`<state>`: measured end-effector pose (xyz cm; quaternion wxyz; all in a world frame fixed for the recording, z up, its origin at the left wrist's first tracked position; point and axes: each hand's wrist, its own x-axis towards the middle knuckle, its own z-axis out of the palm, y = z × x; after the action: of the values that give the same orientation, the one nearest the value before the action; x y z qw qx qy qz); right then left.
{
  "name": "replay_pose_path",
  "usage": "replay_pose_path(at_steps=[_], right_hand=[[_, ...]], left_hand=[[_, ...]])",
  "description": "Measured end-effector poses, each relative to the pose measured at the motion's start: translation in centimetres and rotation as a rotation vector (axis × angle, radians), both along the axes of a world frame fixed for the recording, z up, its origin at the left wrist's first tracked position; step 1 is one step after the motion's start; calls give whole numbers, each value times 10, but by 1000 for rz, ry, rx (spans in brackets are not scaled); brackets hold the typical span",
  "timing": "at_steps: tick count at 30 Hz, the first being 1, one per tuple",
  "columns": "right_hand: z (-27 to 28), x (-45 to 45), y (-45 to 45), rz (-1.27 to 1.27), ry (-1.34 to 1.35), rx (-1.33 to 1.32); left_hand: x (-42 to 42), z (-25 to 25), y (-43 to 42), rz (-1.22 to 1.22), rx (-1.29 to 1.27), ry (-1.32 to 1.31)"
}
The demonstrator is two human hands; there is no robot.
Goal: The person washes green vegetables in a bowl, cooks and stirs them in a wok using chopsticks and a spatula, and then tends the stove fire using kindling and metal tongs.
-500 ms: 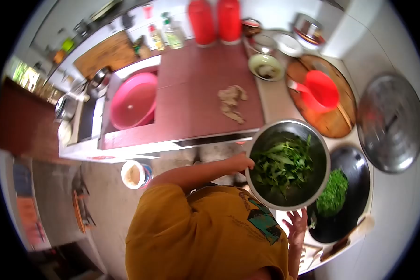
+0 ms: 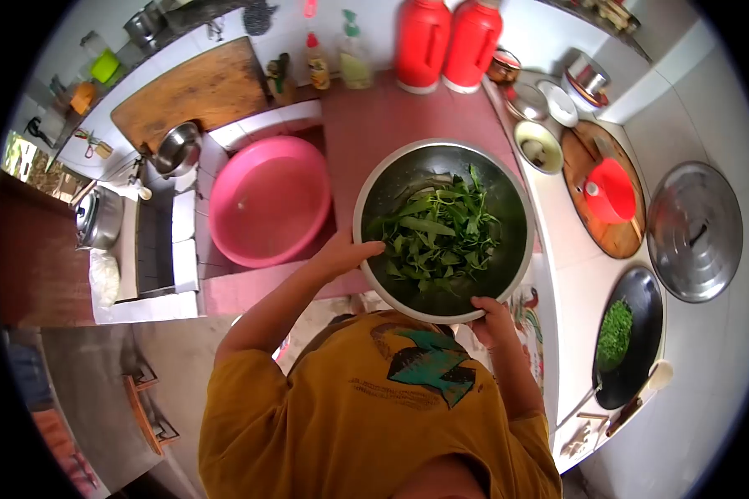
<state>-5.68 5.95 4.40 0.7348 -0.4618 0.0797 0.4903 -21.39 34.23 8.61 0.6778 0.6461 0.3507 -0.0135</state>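
A large metal bowl (image 2: pixel 370 179) is held up in front of me over the red counter. Inside it lies a heap of green leafy vegetables (image 2: pixel 445 229). My left hand (image 2: pixel 347 252) grips the bowl's left side, with the thumb over the rim. At the lower right of the rim, my right hand (image 2: pixel 493 323) is closed around the edge, thumb on top. Both hands' other fingers are mostly hidden under the bowl.
Left of the bowl, a pink basin (image 2: pixel 266 200) sits in the sink. To the right, a black wok (image 2: pixel 632 374) holds chopped greens (image 2: pixel 615 334). A red scoop (image 2: pixel 610 191) rests on a round wooden board (image 2: pixel 591 224). Two red flasks (image 2: pixel 424 46) stand at the back.
The bowl has moved left, away from the wok and over the red counter. My right hand, open below the rim before, now grips it. The view has turned left.
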Motion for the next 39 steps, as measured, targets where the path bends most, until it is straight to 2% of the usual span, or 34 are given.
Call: replay_pose_path(at_steps=[1, 4, 5, 8, 11, 13, 17, 19, 23, 25, 29, 32, 39], right_hand=[[14, -12, 23, -11, -23, -47], [13, -29, 78, 62, -62, -94], [12, -35, 99, 96, -78, -92], [31, -53, 158, 224, -88, -94], [35, -63, 205, 364, -129, -104], [16, -66, 229, 380, -200, -47], [-3, -75, 270, 457, -316, -37], [19, -85, 293, 471, -328, -41], [15, -88, 321, 515, -479, -141], [9, -89, 331, 520, -573, -102], [10, -94, 346, 502, -687, -56], [14, -95, 351, 534, -666, -120], [11, -99, 358, 604, -934, -107]], left_hand=[[-11, -6, 7, 75, 352, -270], [-36, 4, 54, 202, 1273, -369], [-35, 9, 65, 176, 1079, -444], [-15, -36, 100, 245, 937, -45], [-10, -67, 125, 414, 708, 128], [-9, -75, 129, 478, 596, 190], [-17, -87, 141, 679, 728, 41], [-10, -91, 154, 789, 797, -43], [0, -97, 175, 888, 783, -161], [5, -101, 182, 937, 770, -196], [11, -105, 195, 987, 792, -274], [13, -107, 200, 998, 791, -327], [16, -113, 210, 1043, 729, -361]])
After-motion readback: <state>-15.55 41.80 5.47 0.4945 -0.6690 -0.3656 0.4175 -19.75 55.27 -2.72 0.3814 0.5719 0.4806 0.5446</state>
